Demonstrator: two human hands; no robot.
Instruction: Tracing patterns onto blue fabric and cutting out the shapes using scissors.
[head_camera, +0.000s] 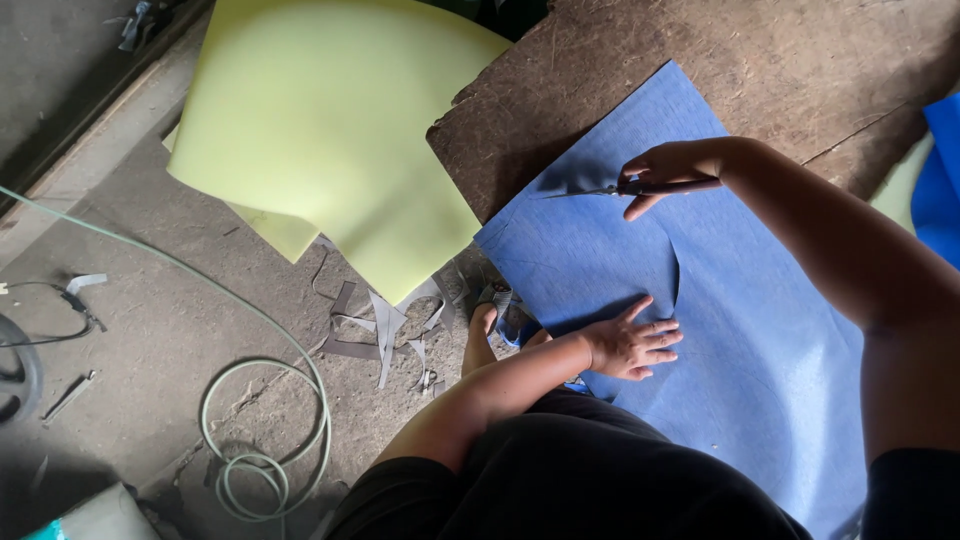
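Two hands work on one blue sheet (740, 330) spread over a worn wooden worktop (800, 70) in the head view, the only view there is. The right hand (665, 170) has its grip closed around one pair of scissors (620, 189), blades lying on the sheet near its far edge, at the top of a curved cut that runs back toward the person. The left hand (632, 345) has no grip on anything; it presses flat, fingers spread, on the sheet at the cut's near end. To cut well, I judge the flat hand should keep the sheet taut just beside the line while the blades take long, steady bites. Left of the blue sheet lies one pale yellow sheet (320, 140), hanging over the floor, with one coiled green hose (265, 440) and several grey offcuts (385, 335) below it.
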